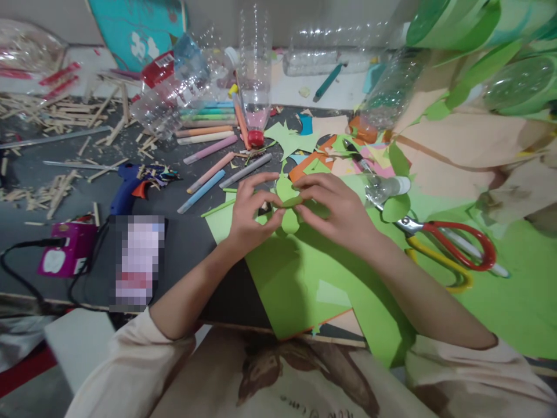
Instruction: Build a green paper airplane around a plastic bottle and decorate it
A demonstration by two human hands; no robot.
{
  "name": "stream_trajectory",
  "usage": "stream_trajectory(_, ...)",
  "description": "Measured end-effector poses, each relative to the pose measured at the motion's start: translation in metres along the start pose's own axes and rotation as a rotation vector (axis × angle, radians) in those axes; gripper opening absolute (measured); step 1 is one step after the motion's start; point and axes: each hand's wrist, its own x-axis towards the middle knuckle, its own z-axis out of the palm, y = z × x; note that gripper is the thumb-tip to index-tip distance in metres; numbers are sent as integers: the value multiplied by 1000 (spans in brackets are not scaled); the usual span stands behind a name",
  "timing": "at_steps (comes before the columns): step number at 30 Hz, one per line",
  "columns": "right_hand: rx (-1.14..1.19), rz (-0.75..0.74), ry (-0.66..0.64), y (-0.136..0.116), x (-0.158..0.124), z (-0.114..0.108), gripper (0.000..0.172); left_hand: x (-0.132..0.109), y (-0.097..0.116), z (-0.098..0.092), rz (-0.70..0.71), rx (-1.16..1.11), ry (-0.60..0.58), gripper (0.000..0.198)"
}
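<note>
Between my two hands is a light green paper cutout (287, 191) with rounded, leaf-like lobes. My left hand (256, 212) pinches its left side between thumb and fingers. From the right, my right hand (328, 203) grips the opposite edge with its fingertips. The cutout is held above a large sheet of green paper (278, 290) on the dark table. Just behind my hands lie a pale green paper scrap (293, 139) and several coloured offcuts. A clear plastic bottle (387, 188) with a white cap lies beyond my right hand.
Scissors (418, 226) with red and yellow handles rest at right. A blue glue gun (128, 186), a phone (137, 261) and a purple box (69, 247) with a cable are at left. Several markers (211, 148), wooden sticks (61, 113) and an upright bottle (255, 64) stand or lie behind.
</note>
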Motion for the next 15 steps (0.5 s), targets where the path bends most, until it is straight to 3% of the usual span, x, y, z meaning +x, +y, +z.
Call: stream_trajectory(15,-18,-10,43,4,-3,6,11,-3,0,2,-153,-143,-44,20)
